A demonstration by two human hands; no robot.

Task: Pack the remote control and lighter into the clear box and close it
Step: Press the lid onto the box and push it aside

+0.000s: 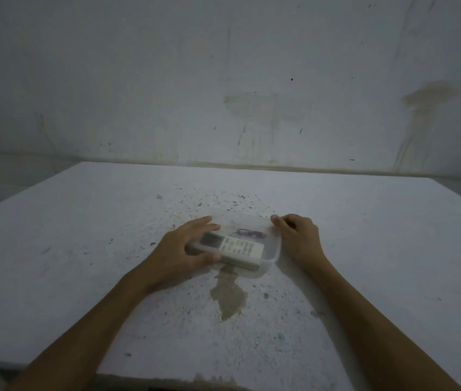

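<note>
A clear plastic box rests on the white table, a little past the middle. Inside it lies a white remote control with a grey screen end to the left. Behind the remote a purple lighter shows through the plastic. A clear lid seems to lie over the box, though blur makes this unsure. My left hand grips the box's left end, fingers on top and thumb at the near side. My right hand holds the far right corner with curled fingers.
A brownish stain marks the table just in front of the box. A stained white wall rises close behind the table's far edge. The table's near edge runs along the bottom of the view.
</note>
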